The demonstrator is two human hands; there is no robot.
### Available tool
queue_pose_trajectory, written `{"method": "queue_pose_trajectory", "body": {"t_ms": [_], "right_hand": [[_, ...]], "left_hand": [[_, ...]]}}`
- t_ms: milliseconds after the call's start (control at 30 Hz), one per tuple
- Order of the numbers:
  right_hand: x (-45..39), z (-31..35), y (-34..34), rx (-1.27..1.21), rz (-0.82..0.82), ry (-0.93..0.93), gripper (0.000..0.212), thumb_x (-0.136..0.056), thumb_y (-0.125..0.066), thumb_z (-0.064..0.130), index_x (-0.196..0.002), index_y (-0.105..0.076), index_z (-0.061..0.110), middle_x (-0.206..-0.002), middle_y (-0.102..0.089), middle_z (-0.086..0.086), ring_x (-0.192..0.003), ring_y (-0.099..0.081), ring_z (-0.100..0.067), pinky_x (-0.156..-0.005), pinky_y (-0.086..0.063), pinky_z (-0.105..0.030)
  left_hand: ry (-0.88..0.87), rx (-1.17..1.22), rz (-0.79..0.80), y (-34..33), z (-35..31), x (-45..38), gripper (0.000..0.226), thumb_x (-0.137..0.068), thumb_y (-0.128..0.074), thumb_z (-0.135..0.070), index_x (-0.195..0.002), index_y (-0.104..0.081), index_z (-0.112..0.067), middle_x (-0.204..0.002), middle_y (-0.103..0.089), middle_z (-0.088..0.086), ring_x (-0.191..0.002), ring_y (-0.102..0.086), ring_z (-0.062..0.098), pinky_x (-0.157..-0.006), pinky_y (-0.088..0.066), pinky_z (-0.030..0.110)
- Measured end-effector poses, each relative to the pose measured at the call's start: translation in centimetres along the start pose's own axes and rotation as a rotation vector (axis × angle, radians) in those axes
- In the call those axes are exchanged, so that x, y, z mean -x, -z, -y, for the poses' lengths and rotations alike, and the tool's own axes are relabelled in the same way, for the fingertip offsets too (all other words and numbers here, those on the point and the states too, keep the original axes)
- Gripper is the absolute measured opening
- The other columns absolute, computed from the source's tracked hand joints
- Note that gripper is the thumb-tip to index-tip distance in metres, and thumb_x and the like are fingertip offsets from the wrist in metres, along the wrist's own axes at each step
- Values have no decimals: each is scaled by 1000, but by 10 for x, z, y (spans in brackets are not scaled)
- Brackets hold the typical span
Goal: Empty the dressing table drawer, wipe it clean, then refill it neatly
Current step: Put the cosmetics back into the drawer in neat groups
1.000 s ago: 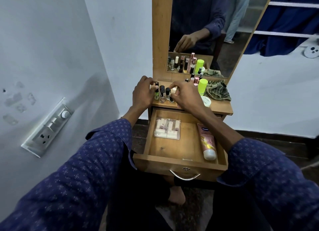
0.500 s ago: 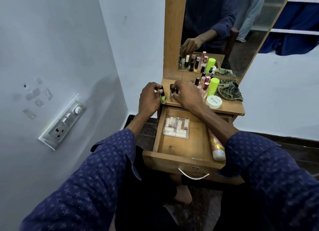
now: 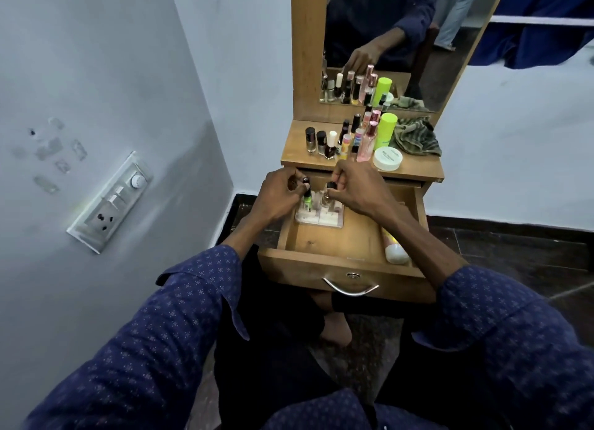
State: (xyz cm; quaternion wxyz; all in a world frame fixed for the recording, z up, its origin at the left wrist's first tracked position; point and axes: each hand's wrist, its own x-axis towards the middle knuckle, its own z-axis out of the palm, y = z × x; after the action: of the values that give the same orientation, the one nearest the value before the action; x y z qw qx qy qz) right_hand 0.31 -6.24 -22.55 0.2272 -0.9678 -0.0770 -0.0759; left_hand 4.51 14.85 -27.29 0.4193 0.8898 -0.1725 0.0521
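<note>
So a second ago both your hands were up on the wooden worktop (image 3: 414, 169) picking through the row of bottles, and now they've dropped down over the open wooden drawer (image 3: 340, 246). Your left hand (image 3: 279, 198) is pinched shut around the black cap of a little neon-green nail polish bottle (image 3: 307, 199), and your right hand (image 3: 356, 185) is closed the same way on a small clear bottle with a black cap (image 3: 328, 198). Both bottles hang upright right above the clear plastic organiser tray (image 3: 321, 219) at the far left of the drawer; can't tell if the bases are touching it yet.

That reads to me like you're well into the refill part, with the emptying and wiping looking done. The drawer floor looks bare and clean apart from the tray and a pink-and-yellow lotion tube with a white cap (image 3: 395, 248) lying along the right wall, cap toward you.

Plenty left to move though. There's a whole cluster of nail polish bottles (image 3: 324, 141) on the worktop, plus a lime-green cylinder bottle (image 3: 385, 129), a round white cream jar (image 3: 387, 158) and a crumpled green cloth (image 3: 416, 135) at the far right.

The drawer itself is pulled fully out toward you, metal handle (image 3: 350, 288) on the near face.
</note>
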Motion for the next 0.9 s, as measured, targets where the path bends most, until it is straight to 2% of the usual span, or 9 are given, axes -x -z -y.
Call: {"method": "queue_pose_trajectory", "body": {"t_ms": [100,167,233,300,367,467,533,700,900], "right_hand": [[23,-19,-6,34,22,-62,27,-77,-83,37,-89,-62,26,-79,-68,7,-73,-65,-16,-65,-58,-42],[36,-30,-10,92,25,-95,28,-77,-83,40,-88,-61,25,-79,-68,6,-74,-65,-18,-66,-58,-41],[46,-38,-13,135,29,-130,26,-79,-82,38,-88,-61,25,-80,-68,4,-75,-66,-20,-68,-58,-40],[53,-45,-14,162,22,-159,24,-79,-81,36,-89,-63,24,-81,-69,2,-77,-67,-22,-68,-58,-39],[56,-52,-16,178,19,-183,23,-78,-81,34,-89,-64,23,-83,-69,1,-78,-67,-23,-66,-56,-36],[59,-57,-18,165,12,-198,23,-79,-82,34,-90,-64,23,-83,-69,2,-77,-65,-22,-62,-48,-32],[62,-58,-20,152,9,-193,23,-80,-82,34,-90,-63,24,-83,-68,3,-78,-65,-20,-63,-50,-32],[67,-58,-21,124,-8,-204,21,-81,-82,29,-89,-64,23,-85,-67,4,-80,-64,-18,-69,-56,-37],[71,-57,-23,104,-11,-237,22,-81,-83,29,-91,-64,23,-90,-68,2,-80,-64,-18,-65,-46,-31]], "left_hand": [[-40,-50,77,-9,6,13,6,-93,-77,-20,-97,-74,-16,-93,-72,-4,-82,-62,2,-71,-46,20],[-61,-108,104,-13,11,17,8,-92,-78,-21,-96,-76,-14,-97,-72,-3,-85,-60,8,-74,-45,22],[-56,-136,99,-13,13,19,10,-91,-79,-22,-96,-77,-13,-96,-70,-2,-87,-58,12,-74,-42,18],[-42,-149,100,-12,11,20,11,-91,-78,-21,-97,-78,-12,-95,-69,-1,-87,-57,12,-72,-40,19],[-37,-170,118,-9,9,22,11,-91,-78,-19,-98,-78,-11,-95,-70,0,-82,-57,10,-68,-38,17],[-21,-181,125,-6,5,26,8,-89,-78,-16,-96,-78,-12,-92,-70,-3,-76,-58,2,-62,-37,8],[-5,-185,117,-4,4,29,10,-86,-81,-18,-95,-78,-15,-86,-70,-7,-73,-61,0,-60,-39,5],[30,-214,114,-1,8,32,17,-78,-85,-20,-94,-80,-16,-79,-73,-9,-71,-67,5,-66,-53,24],[-20,-271,170,-2,8,33,19,-75,-90,-18,-90,-78,-17,-84,-68,-7,-75,-64,8,-68,-53,26]]}}
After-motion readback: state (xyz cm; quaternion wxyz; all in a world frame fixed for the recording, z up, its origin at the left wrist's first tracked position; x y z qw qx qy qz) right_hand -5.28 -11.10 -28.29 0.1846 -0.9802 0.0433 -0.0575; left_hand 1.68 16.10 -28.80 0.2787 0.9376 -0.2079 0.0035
